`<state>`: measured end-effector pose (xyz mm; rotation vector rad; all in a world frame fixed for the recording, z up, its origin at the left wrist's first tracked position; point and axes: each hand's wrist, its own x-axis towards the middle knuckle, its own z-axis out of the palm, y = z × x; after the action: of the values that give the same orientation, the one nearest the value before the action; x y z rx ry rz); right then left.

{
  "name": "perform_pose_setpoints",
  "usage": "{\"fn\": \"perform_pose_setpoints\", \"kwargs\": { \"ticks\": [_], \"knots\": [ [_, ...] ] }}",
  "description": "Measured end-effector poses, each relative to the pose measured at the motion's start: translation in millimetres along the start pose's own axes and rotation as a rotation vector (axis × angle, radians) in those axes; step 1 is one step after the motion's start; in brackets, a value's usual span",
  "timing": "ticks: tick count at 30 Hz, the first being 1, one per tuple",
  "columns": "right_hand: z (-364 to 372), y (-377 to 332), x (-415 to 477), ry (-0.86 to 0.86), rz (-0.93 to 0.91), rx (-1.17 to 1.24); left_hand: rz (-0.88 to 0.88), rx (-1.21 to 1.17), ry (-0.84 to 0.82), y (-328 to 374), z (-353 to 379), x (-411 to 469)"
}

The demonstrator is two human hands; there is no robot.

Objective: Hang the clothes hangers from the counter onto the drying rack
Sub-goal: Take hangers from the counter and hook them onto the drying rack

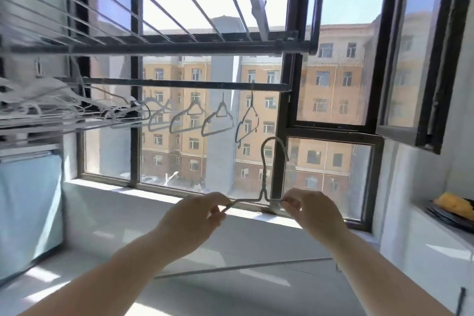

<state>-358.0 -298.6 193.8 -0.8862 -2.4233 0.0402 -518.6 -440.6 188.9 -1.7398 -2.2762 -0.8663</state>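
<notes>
The left hand (197,215) and right hand (315,210) each pinch a shoulder of a thin wire hanger (264,177) between thumb and curled fingertips (218,210). They hold it upright over the counter (154,213), hook up, below the rack's rod (179,84). It looks light, stiff yet springy, and smooth enough to twist in a loose pinch, so the shoulders close beside the neck, where it is held now, seem the best hold for steering the hook. Beyond, a row of hung hangers (218,120) rides the rod, well apart from this one.
</notes>
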Motion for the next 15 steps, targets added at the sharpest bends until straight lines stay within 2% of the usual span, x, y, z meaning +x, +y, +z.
{"fn": "perform_pose_setpoints", "kwargs": {
  "ticks": [5, 11, 15],
  "knots": [
    [18, -95, 35, 0.017, -0.142, 0.049, -0.103, 0.271, 0.228, -55, -66, -35],
    [18, -173, 75, -0.064, -0.391, -0.067, -0.188, 0.457, 0.343, -99, -120, -57],
    [-9, -190, 110, 0.164, -0.543, -0.27, -0.264, 0.482, 0.437, -117, -162, -49]
  ]
}}
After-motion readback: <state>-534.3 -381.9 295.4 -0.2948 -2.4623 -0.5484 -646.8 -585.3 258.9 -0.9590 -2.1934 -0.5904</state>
